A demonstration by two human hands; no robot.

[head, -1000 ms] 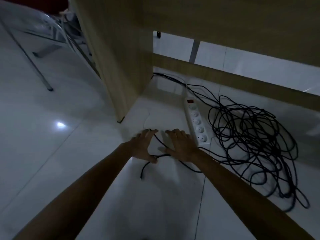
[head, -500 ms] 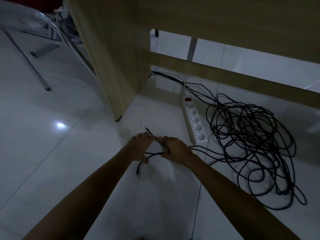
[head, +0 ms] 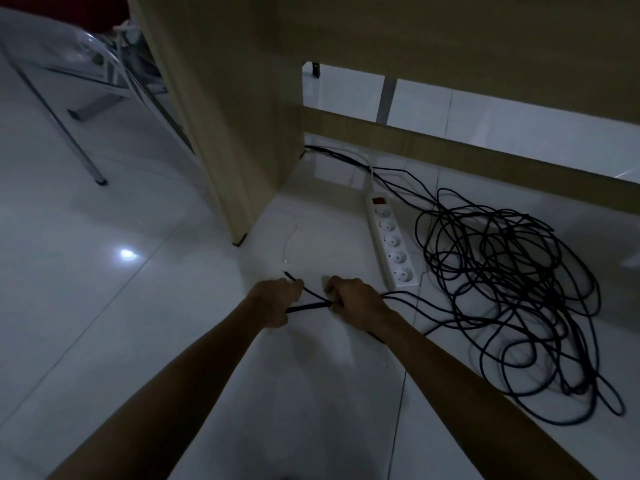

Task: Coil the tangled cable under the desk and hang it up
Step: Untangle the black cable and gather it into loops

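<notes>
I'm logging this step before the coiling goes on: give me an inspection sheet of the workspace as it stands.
Surface: white tiled floor, glossy, one light glare.
Job's things: black cable in a loose tangle on the floor under the desk; no hanging spot seen.
Clutter: white power strip beside the tangle, sockets empty.
Grippers: left hand and right hand both closed on the cable's end, short doubled span between them.
Cables: thin white lead near the desk panel.
Surroundings: metal chair legs at left; dim light.

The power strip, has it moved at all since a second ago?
No. The power strip lies in the same spot beside the desk leg; only the camera shifted.
</notes>
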